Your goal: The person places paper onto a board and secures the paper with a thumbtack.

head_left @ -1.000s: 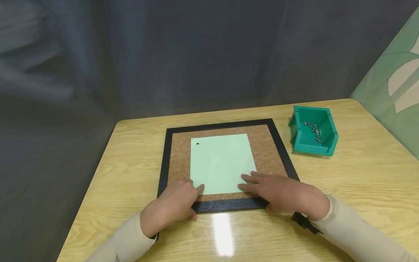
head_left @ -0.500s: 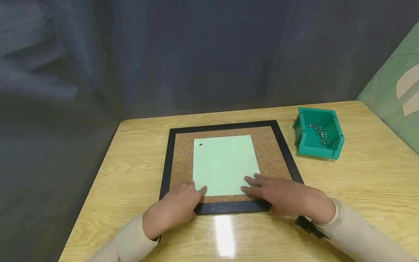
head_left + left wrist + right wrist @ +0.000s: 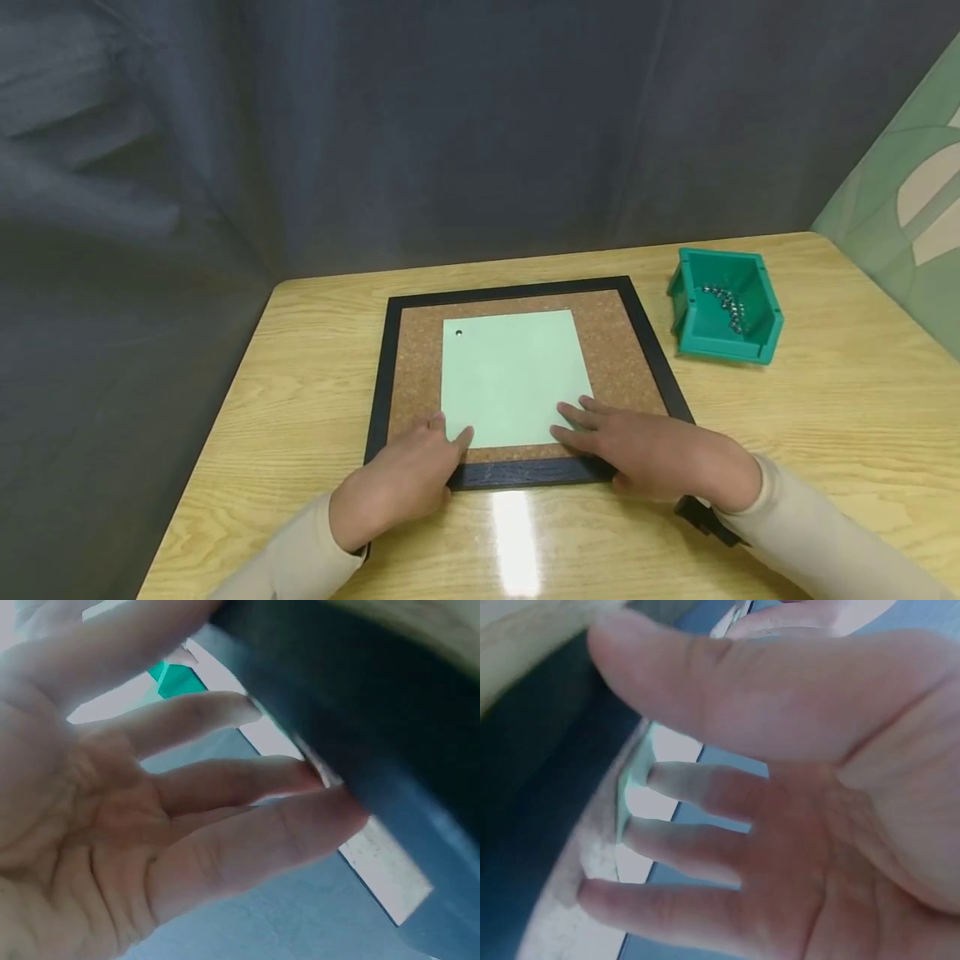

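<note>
A pale green square sheet of paper lies on a cork board with a black frame. One small shiny pin sits near the sheet's upper left corner. My left hand rests at the lower left corner, index finger on the paper and thumb by the frame's front edge. At the lower right, my right hand touches the sheet with spread fingertips. In the wrist views, the fingers of the left hand and right hand extend fairly straight over the board, holding nothing.
Right of the board stands a green open-fronted bin with several small silvery pieces inside. The light wooden table ends at a dark curtain behind and to the left. A green patterned surface borders it at right.
The head view has shifted slightly. Both hands, the paper and the pin keep the same places on the board.
</note>
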Demonstrator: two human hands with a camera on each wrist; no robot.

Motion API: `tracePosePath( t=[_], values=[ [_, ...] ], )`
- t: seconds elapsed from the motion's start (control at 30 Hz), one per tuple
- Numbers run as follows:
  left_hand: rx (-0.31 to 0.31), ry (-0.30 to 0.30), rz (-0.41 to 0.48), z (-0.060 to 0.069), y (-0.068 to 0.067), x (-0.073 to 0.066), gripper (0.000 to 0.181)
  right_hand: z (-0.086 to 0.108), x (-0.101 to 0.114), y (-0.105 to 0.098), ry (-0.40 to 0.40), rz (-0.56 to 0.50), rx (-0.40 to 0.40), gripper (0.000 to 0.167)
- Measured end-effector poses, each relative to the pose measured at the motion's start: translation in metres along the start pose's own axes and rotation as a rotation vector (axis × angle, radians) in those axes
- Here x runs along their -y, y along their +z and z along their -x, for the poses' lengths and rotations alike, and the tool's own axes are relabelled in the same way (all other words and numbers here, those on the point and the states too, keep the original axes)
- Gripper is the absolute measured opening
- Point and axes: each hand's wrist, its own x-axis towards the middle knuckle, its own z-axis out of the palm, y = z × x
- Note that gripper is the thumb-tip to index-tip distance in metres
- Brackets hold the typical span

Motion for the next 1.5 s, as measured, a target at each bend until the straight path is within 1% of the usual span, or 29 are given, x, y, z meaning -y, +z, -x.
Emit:
tracePosePath(
  t=[0.2,0.33,0.5,0.63,0.77,0.87,1.0,1.1,1.2,1.27,1.37,1.5],
  values=[
    [0.0,-0.02,0.024,-0.006,0.003,0.006,0.071,-0.005,-0.004,0.001,0.001,-0.02,-0.026,0.078],
    [-0.014,-0.019,0.025,-0.008,0.004,0.01,0.069,-0.009,-0.007,0.001,0.016,-0.026,-0.037,0.078],
    [-0.06,-0.022,0.003,-0.013,0.003,0.014,0.065,-0.014,-0.01,0.0,0.033,-0.001,-0.058,0.075],
    [-0.108,-0.035,-0.014,-0.019,0.005,0.018,0.06,-0.019,-0.012,0.001,0.054,0.022,-0.082,0.077],
    [-0.141,-0.062,0.016,-0.023,0.006,0.021,0.056,-0.022,-0.015,0.003,0.077,0.059,-0.1,0.078],
    [-0.165,-0.081,0.035,-0.025,0.007,0.022,0.055,-0.022,-0.016,0.004,0.092,0.061,-0.104,0.077],
    [-0.216,-0.089,-0.006,-0.027,0.008,0.021,0.051,-0.023,-0.017,0.003,0.102,0.061,-0.116,0.077],
    [-0.263,-0.109,-0.053,-0.029,0.009,0.022,0.047,-0.026,-0.019,0.005,0.092,0.087,-0.148,0.074],
    [-0.292,-0.129,-0.084,-0.032,0.011,0.025,0.044,-0.029,-0.02,0.007,0.08,0.114,-0.181,0.073],
    [-0.289,-0.132,-0.088,-0.033,0.012,0.028,0.045,-0.031,-0.021,0.008,0.075,0.127,-0.196,0.073],
    [-0.252,-0.114,-0.078,-0.033,0.012,0.031,0.048,-0.033,-0.022,0.01,0.078,0.121,-0.2,0.075],
    [-0.204,-0.088,-0.066,-0.032,0.012,0.034,0.057,-0.032,-0.024,0.009,0.087,0.115,-0.226,0.075]
  ],
)
